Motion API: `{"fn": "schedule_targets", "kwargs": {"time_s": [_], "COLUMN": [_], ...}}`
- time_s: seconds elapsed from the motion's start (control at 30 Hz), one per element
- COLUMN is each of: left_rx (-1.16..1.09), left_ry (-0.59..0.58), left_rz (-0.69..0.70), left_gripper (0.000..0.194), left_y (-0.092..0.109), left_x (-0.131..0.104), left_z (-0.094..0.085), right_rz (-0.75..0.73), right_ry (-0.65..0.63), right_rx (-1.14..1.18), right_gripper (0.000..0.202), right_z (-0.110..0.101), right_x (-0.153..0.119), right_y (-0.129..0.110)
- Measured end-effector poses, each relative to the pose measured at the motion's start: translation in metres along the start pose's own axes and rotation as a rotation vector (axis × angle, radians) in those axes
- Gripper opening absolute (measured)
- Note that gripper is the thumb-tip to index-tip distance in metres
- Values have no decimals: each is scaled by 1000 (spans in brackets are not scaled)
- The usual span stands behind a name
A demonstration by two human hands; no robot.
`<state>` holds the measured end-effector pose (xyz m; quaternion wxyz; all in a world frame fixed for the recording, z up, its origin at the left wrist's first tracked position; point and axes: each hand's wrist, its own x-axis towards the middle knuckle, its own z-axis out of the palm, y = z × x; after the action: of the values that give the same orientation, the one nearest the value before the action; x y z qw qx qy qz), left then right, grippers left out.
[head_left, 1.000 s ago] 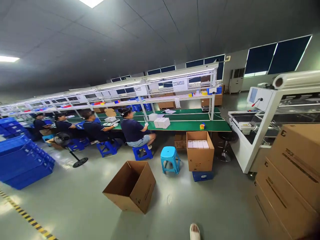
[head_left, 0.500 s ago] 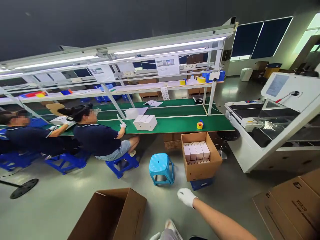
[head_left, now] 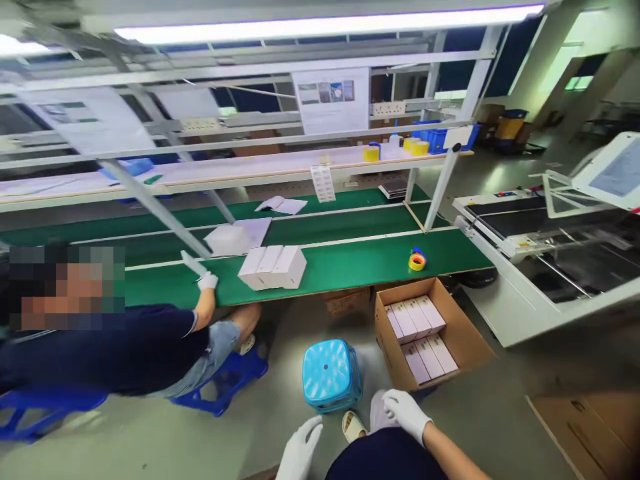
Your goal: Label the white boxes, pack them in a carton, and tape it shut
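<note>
Gloved left hand (head_left: 300,450) and right hand (head_left: 406,413) both empty with fingers apart, blue stool (head_left: 331,373) on the floor just beyond them, open carton (head_left: 475,340) of white boxes to its right, green tabletop (head_left: 350,263) farther off.

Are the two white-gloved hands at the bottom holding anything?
No. The left hand and the right hand are both open and empty, hanging above the floor just in front of the light blue stool.

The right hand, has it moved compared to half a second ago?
Yes. The right hand, gloved, has drawn back toward the body, now below the blue stool near the knee, instead of reaching out beside the open carton.
</note>
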<state>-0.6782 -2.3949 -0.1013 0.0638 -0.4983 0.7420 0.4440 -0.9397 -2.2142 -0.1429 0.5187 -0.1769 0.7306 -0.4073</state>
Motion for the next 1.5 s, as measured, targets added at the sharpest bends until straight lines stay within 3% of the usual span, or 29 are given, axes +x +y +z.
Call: {"fn": "schedule_targets", "kwargs": {"time_s": [0.13,0.37,0.47,0.6,0.7,0.8,0.93,1.07,1.3,1.4,1.5], "left_rx": [-48,-97,-126,-159,-180,-258,-388,-443,-522,-534,-434], "left_ry": [-51,-142,-110,-70,11,89,81,107,195,223,295], "left_rz": [73,-35,-84,-139,-266,-362,-373,-396,-373,-351,-382], "left_gripper": [64,62,58,62,59,54,59,70,66,62,63], "left_y": [7,17,22,35,70,127,184,197,209,210,194], "left_x": [78,162,205,282,338,384,427,449,487,506,524], "left_z": [-41,-47,-58,-90,-120,-145,-166,-177,-209,-237,-285], "right_rz": [6,-85,-83,-22,1,21,118,234,289,326,284], "right_ry": [50,-31,-89,-139,-169,-188,-194,-194,-249,-265,-276], "right_rx": [7,-70,-71,-75,-98,-112,-115,-134,-95,-63,-22], "right_gripper": [12,10,10,13,15,16,24,23,27,30,32], "right_z": [-2,16,14,-1,-26,-58,-92,-103,-94,-86,-70], "right_x": [55,171,236,348,442,531,623,665,682,691,699], "right_y": [-35,-94,-122,-174,-232,-294,-348,-363,-364,-368,-390]}}
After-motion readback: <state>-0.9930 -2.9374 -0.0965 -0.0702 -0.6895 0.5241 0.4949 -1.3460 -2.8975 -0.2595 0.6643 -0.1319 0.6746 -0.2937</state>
